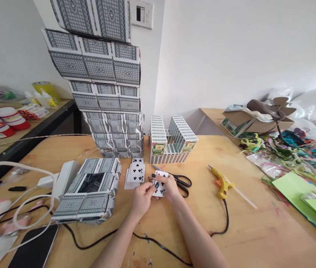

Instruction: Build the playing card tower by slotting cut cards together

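Observation:
In front of me my right hand (171,189) grips a six of clubs playing card (161,191), held at its right side. Closed at the card's left side, my left hand (143,199) pinches it; a small dark patch shows at those fingertips, too small to make out. Just beyond my left hand lie several loose club cards (137,171), face up. Black-handled scissors (184,181) rest behind my right hand, their blades partly hidden. To the left sits a flat panel built of grey-backed cards (91,204), with a dark opening in its middle.
A tall tower of folded cards (113,100) stands behind, beside stacked card boxes (159,145). A yellow glue gun (222,182) lies right, its black cord (163,247) crossing the front. A phone (35,245) and white power strip (66,178) are left; green paper (294,190) is right.

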Motion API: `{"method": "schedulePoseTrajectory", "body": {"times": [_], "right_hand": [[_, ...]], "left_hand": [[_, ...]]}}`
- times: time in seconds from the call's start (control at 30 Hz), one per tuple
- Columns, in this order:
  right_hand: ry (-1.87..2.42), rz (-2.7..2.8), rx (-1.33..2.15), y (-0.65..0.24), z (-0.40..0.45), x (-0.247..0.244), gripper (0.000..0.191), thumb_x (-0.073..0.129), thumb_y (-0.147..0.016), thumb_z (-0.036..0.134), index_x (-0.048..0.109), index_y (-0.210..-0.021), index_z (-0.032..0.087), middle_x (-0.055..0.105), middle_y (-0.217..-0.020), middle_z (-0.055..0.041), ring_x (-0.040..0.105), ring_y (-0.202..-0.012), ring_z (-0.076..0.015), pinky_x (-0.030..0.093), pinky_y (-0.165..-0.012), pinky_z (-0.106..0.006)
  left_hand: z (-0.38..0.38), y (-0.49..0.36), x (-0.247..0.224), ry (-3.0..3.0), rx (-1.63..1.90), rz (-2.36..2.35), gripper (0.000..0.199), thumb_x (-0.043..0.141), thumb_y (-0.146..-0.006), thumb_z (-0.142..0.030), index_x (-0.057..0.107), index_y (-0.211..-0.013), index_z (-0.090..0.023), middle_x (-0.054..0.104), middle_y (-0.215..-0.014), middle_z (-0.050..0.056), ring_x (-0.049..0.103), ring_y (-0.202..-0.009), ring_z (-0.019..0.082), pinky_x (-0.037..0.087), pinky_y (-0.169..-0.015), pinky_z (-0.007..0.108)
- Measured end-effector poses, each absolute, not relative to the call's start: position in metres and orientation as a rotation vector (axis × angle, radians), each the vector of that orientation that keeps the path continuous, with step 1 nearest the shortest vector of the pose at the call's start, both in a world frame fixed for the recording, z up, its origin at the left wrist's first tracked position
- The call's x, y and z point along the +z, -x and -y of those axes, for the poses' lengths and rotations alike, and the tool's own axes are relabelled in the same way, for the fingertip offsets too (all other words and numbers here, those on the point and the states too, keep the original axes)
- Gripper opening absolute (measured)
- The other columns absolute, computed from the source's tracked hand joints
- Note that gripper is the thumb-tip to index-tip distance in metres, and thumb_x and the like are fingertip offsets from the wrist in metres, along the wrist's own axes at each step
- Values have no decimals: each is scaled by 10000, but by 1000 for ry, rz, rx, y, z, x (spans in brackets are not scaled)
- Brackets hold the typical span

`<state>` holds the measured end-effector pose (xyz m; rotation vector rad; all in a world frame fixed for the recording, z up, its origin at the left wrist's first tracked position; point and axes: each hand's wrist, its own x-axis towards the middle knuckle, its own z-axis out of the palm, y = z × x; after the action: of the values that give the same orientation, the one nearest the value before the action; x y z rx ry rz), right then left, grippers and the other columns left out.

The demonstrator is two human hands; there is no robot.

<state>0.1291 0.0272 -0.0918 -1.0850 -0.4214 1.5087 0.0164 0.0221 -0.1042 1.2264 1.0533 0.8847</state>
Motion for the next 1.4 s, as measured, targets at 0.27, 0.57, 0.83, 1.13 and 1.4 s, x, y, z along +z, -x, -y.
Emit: {"method": "schedulePoseTrajectory", "body": {"times": [0.27, 0.57, 0.83, 1.13, 1.4], "right_hand": [[1048, 537, 1559, -137, -27, -98, 246, 759, -504, 270, 621, -622, 105, 646, -559, -46, 532, -407, -125, 405, -385, -228], [952, 606, 1637, -141, -29, -102, 233, 754, -561, 282, 638, -648, 99, 642, -557, -39, 557, -463, -126, 426, -469, -235], [959, 646, 1636, -139, -31, -106, 292, 746, -583, 288, 663, -791, 101, 683, -686, -68, 621, -587, -161, 474, -615, -289], [1008, 885, 1531, -134, -34, -115, 310, 681, -645, 384, 621, -836, 147, 662, -714, -39, 602, -634, -164, 456, -610, -279], [1068, 1042, 1359, -135, -33, -116, 295, 621, -691, 444, 609, -752, 156, 644, -690, -33, 561, -604, -153, 429, -579, -260]], "left_hand": [[-20, -16, -103, -1146, 909, -1050, 205, 565, -676, -339, 548, -589, -154, 552, -530, -28, 577, -448, 145, 488, -454, 253], [-28, -3, -103, -1305, 982, -1197, 254, 514, -727, -372, 569, -591, -164, 580, -494, -18, 551, -449, 128, 435, -459, 223], [-43, 15, -109, -1384, 1122, -1263, 304, 458, -783, -411, 598, -716, -150, 605, -592, 8, 520, -486, 115, 389, -457, 210], [-44, 13, -109, -1632, 1132, -1281, 200, 537, -742, -338, 647, -734, -171, 645, -763, 36, 582, -730, 159, 448, -664, 257], [-47, 16, -113, -1537, 1098, -1372, 267, 513, -742, -389, 612, -663, -154, 638, -645, 23, 580, -635, 155, 436, -578, 233]]}}
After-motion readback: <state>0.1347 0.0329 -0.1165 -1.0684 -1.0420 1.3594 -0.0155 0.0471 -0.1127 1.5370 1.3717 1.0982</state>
